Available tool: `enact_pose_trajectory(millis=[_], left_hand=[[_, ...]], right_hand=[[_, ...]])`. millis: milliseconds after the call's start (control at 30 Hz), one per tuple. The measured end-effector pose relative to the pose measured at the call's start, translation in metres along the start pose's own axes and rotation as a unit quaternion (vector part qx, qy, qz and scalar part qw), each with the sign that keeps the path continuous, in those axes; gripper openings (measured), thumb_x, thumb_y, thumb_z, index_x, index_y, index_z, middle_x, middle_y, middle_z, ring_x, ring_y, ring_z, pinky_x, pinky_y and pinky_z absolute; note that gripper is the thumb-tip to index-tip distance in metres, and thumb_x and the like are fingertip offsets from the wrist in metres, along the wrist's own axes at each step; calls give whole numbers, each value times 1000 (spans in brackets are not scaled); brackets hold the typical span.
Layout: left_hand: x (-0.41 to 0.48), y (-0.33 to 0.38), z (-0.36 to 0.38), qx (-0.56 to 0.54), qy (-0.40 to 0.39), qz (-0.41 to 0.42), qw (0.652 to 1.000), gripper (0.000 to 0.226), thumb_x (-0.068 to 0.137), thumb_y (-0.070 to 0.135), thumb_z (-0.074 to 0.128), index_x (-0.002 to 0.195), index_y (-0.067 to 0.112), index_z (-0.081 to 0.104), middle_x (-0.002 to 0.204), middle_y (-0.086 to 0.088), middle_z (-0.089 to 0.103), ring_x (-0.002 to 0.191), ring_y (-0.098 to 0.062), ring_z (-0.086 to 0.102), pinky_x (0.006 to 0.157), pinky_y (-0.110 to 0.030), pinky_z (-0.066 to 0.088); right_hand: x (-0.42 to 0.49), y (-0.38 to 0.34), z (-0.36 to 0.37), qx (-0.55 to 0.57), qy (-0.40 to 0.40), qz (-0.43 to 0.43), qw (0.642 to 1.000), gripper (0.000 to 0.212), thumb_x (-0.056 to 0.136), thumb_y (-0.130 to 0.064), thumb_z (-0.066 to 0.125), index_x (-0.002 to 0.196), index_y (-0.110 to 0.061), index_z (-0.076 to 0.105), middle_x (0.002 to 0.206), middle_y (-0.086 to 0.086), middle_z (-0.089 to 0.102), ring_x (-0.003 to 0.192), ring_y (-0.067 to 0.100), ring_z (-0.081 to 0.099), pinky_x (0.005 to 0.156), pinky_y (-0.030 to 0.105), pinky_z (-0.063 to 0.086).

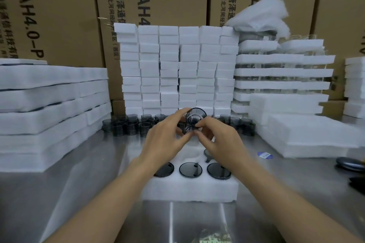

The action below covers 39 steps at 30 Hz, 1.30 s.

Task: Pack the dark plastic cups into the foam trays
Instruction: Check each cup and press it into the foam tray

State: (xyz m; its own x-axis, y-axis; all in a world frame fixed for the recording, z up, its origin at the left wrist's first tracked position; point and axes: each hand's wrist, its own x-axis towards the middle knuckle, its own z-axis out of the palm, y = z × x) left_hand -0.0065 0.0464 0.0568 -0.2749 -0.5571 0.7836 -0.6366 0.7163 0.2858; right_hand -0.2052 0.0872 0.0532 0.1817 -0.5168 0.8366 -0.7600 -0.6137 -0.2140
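Above the foam tray [189, 189], both hands, left hand [164, 140] and right hand [221, 142], pinch one dark cup [195, 119].

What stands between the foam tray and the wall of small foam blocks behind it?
Head view: a row of loose dark cups on the metal table.

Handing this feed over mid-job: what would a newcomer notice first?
The left hand and right hand hold one dark cup up at centre, above a foam tray whose near row already holds three cups. Behind rises a wall of stacked white foam blocks, with loose cups lined along its foot.
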Motion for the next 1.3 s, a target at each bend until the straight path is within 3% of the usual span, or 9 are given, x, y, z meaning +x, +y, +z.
enact_pose_trajectory(millis=[233,400,500,633,733,900,1033,1200,1300], left_hand=[[-1,2,-2,-17,50,46,998,68,94,34,80,149,51,44,139,27,57,97,5,69,72,-25,56],[-2,1,0,-20,45,45,998,68,95,35,79,150,51,43,138,27,56,97,6,69,75,-30,60],[-3,3,1,-42,41,37,998,67,95,43,76,153,50,43,132,27,56,93,6,69,75,-29,58],[-2,2,0,-81,32,23,996,81,87,39,86,154,50,43,117,21,56,86,-4,72,78,-35,60],[-2,2,-1,-66,28,45,996,77,85,38,87,151,48,49,113,20,54,85,-3,69,77,-39,61],[-5,7,-2,-30,45,71,996,68,85,63,78,146,43,58,132,22,58,103,3,65,85,-27,58],[-7,10,-3,-59,55,62,995,65,85,68,76,139,34,68,120,21,70,103,2,67,90,-24,56],[-4,10,-3,-79,73,14,994,67,82,77,72,135,37,70,112,22,71,100,0,68,89,-29,56],[-3,6,-3,-101,82,-7,992,64,83,73,75,138,41,66,118,24,68,101,-1,70,90,-33,58]], right_hand=[[-1,-2,1,52,36,40,997,66,94,-43,75,146,-49,34,78,-13,62,66,10,65,63,35,57],[-1,1,4,43,60,49,996,65,90,-60,69,145,-46,38,80,-15,64,68,8,66,63,33,56],[1,0,6,130,58,115,983,58,92,-54,74,142,-43,48,80,-12,67,68,13,68,67,35,57],[3,-5,3,293,38,197,935,37,103,-45,66,138,-35,62,89,-2,70,74,15,72,61,23,52],[5,-7,1,321,5,221,921,28,111,-42,53,125,-26,71,96,2,73,77,15,68,58,32,52],[8,-11,-2,325,-50,279,902,61,113,-58,28,112,-22,78,93,6,80,81,16,72,62,34,55],[7,-10,1,319,-119,339,877,82,106,-72,15,103,-23,80,82,6,79,68,12,72,63,28,55],[7,-6,3,375,-103,312,867,79,103,-76,26,112,-17,77,95,7,79,84,19,74,65,36,54],[5,-4,2,390,-103,265,876,57,103,-66,47,115,-17,74,106,2,78,104,18,74,70,36,62]])
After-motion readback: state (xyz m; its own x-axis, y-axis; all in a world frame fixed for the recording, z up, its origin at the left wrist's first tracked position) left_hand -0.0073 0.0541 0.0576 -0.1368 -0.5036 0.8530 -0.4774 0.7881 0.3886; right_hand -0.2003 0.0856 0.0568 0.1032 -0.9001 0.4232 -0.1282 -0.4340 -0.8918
